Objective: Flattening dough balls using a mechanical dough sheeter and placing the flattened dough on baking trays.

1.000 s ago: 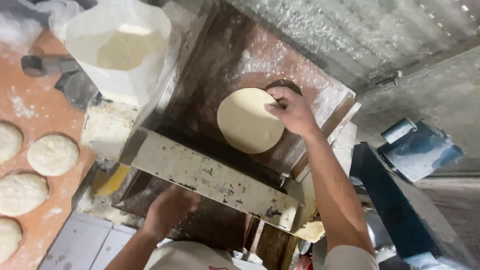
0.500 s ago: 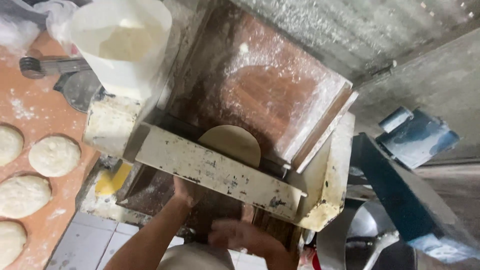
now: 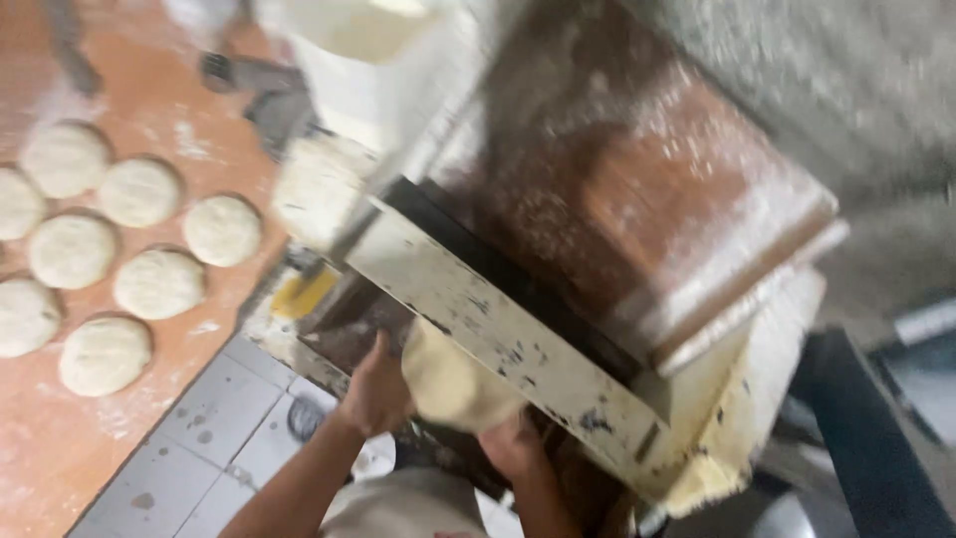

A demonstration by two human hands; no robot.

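A flattened sheet of pale dough hangs out from under the white front bar of a floury dough-rolling machine. My left hand is at the sheet's left edge, fingers curled against it. My right hand is under its lower right side, touching it. The machine's brown sloped feed plate above is bare, dusted with flour. The picture is blurred.
Several round dough pieces lie on the orange floured table at left. A white container stands at the machine's upper left. Grey tiled surface lies below the table. A dark blue object sits at right.
The dough disc slid down the feed plate, passed through the rollers, and came out below. My right hand dropped from the plate to the underside. The view shifted, showing more dough pieces at left.
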